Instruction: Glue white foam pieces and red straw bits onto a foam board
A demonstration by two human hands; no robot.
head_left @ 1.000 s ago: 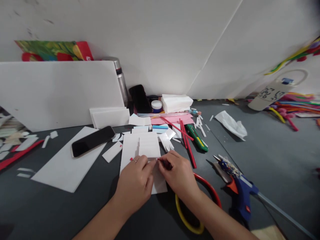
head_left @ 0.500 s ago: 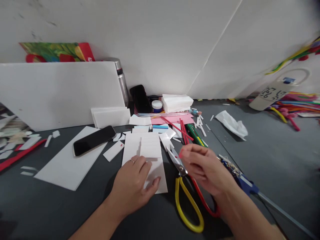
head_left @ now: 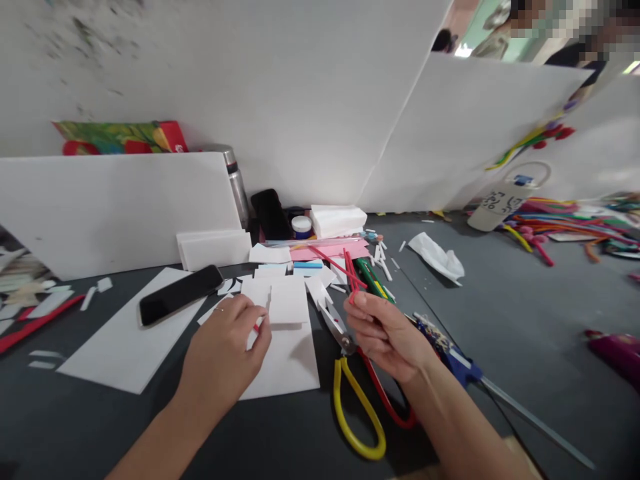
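My left hand (head_left: 223, 353) is closed over the left edge of a white sheet (head_left: 287, 363), thumb and index finger nearly together. A bit of red shows between those fingertips; what it belongs to is unclear. A folded white paper piece (head_left: 287, 303) stands up from the sheet beside these fingers. To the right, my right hand (head_left: 383, 333) pinches a small red piece (head_left: 353, 296) between thumb and index finger. Scissors with one yellow and one red handle (head_left: 360, 417) lie beneath and beside this hand, blades towards the paper scraps.
A black phone (head_left: 180, 295) rests on white paper at left. Red sticks (head_left: 349, 263), a green marker-like tool (head_left: 373, 279) and white scraps lie behind the hands. A blue glue gun (head_left: 457, 365), crumpled tissue (head_left: 437, 257) and bottle (head_left: 500, 203) are to the right.
My left hand has moved left off the middle of the sheet, and its thumb and index finger have closed together. The right hand keeps its pinch on the red piece. The view has shifted right.
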